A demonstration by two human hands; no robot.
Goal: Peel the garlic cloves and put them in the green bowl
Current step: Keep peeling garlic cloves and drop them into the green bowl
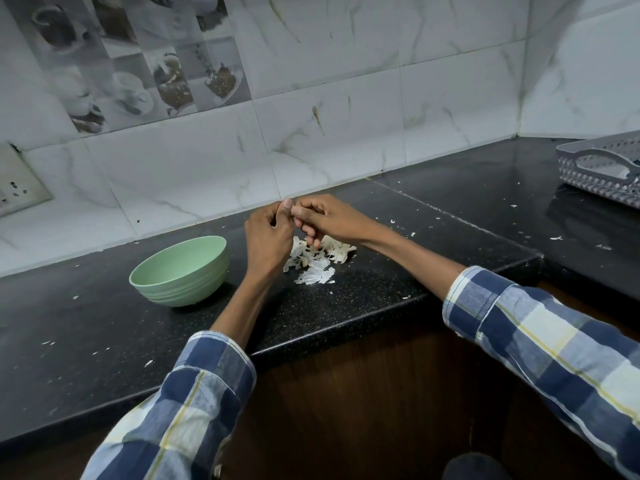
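the left hand (268, 233) and right hand (325, 220) meet above the black desk (346, 299), thumbs pressed close together, each grip curled round something small; a garlic clove is presumably between them but is hidden by the fingers, so what they pinch cannot be told. just below the hands lies a pile of white garlic skins (317, 259) on the desk. the green bowl (180, 270) stands upright to the left of the left hand, near but apart. a grey perforated tray (599, 168) sits at the far right. checked sleeves (554, 341) cover both forearms.
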